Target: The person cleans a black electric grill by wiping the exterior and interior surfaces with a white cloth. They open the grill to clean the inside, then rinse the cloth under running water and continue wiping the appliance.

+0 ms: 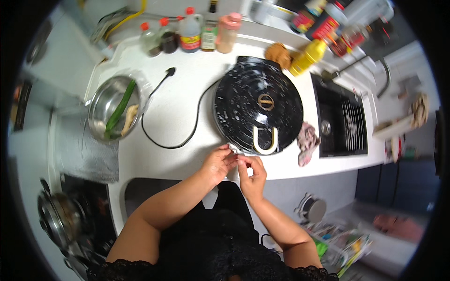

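A round black electric griddle (pixel 239 95) sits with its lid down on the white countertop (pixel 168 159). Whitish streaks and spots cover the lid, which has a cream loop handle (pixel 265 151) at the front and a gold emblem. My left hand (pixel 218 164) is at the griddle's front left edge, fingertips beside a small pale, shiny bit of material (pixel 234 149). Close by, my right hand (pixel 254 177) has its thumb and forefinger brought together just below that edge. Whether either hand holds something thin is too blurred to tell.
A steel bowl (pixel 96 117) holds a cucumber (pixel 121 105) and a pale root-like piece (pixel 130 119). A black power cord (pixel 168 146) loops over the counter. Bottles (pixel 190 35) line the back. Right of the griddle lie a crumpled cloth (pixel 307 142) and a black sink (pixel 328 144).
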The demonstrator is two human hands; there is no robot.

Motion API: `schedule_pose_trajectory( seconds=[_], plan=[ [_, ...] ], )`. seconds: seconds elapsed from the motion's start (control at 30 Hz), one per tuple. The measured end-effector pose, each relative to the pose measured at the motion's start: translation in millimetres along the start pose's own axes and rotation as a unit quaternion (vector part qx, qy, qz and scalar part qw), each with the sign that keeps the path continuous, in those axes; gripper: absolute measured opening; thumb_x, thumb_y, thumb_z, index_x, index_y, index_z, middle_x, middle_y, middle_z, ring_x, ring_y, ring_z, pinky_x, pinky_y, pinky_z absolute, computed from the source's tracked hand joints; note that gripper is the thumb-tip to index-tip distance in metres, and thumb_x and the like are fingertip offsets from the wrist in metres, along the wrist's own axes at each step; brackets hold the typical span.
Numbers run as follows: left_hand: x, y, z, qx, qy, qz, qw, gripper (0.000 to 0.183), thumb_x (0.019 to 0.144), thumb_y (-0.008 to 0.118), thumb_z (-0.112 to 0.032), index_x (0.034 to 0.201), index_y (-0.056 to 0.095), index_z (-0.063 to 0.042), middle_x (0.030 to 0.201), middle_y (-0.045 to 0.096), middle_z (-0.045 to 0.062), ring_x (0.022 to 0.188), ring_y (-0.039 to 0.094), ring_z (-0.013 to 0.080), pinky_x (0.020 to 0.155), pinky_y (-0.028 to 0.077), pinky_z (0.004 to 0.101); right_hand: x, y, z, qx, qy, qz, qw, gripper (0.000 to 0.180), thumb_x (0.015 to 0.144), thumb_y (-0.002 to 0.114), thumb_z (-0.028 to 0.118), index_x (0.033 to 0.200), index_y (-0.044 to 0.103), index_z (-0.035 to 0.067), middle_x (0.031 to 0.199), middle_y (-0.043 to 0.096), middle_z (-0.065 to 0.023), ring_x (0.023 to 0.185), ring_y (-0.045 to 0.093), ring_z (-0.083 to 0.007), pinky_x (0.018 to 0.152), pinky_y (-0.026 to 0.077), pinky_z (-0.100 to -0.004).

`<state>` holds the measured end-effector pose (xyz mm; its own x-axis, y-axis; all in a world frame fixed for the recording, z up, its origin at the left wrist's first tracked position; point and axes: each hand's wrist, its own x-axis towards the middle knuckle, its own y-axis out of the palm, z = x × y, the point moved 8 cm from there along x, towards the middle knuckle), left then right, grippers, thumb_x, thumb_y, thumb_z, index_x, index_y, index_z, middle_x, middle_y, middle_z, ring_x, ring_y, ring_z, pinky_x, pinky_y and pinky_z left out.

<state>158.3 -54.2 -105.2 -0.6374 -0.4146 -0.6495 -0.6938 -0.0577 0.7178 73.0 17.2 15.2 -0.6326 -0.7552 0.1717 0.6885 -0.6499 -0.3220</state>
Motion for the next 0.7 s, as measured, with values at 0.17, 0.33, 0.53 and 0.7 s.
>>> schedule_pose_trajectory(
  seconds=[0.17, 0.33, 0.53, 0.7],
  plan=[
    [-4, 3, 3, 0.296, -0.024, -0.024, 0.954, 0.038, 0.088, 0.058, -0.011, 0.126, 0.055, -0.006, 0.119, 0.061, 0.007, 0.118, 0.053, 0.0202, 0.1, 0.035, 0.041, -49, 18, -106, 0.302, 0.288, -0.196, 0.888, 0.044, 0.091, 0.068, 0.017, 0.125, 0.043, 0.004, 0.108, 0.055, -0.0073, 0.095, 0.058, -0.0144, 0.075, 0.05, -0.0265],
    [-16, 24, 0, 0.555, -0.04, 0.083, 0.826, 0.039, 0.09, 0.061, -0.014, 0.127, 0.058, -0.001, 0.121, 0.064, 0.008, 0.114, 0.055, 0.015, 0.097, 0.037, 0.0295, -40, 44, -144, 0.455, 0.267, -0.279, 0.802, 0.03, 0.086, 0.069, 0.004, 0.112, 0.054, 0.004, 0.087, 0.063, -0.0028, 0.076, 0.06, -0.0096, 0.064, 0.048, -0.0216],
    [-23, 52, -55, 0.742, 0.302, 0.06, 0.596, 0.016, 0.089, 0.066, -0.009, 0.102, 0.066, 0.0, 0.089, 0.065, 0.006, 0.08, 0.059, 0.0134, 0.075, 0.046, 0.0251, -35, 6, -172, 0.464, 0.372, -0.469, 0.653, 0.023, 0.091, 0.057, 0.0, 0.113, 0.06, -0.001, 0.098, 0.066, -0.0086, 0.079, 0.062, -0.0141, 0.067, 0.051, -0.0242],
    [-58, 104, -34, 0.762, 0.557, 0.18, 0.277, 0.034, 0.084, 0.068, -0.006, 0.118, 0.063, -0.004, 0.117, 0.055, 0.015, 0.106, 0.05, 0.0308, 0.091, 0.042, 0.0364, -32, 25, -168, 0.299, 0.266, -0.547, 0.735, 0.025, 0.091, 0.058, -0.004, 0.115, 0.062, -0.001, 0.094, 0.066, -0.0064, 0.082, 0.06, -0.0086, 0.071, 0.047, -0.0218]
  ],
)
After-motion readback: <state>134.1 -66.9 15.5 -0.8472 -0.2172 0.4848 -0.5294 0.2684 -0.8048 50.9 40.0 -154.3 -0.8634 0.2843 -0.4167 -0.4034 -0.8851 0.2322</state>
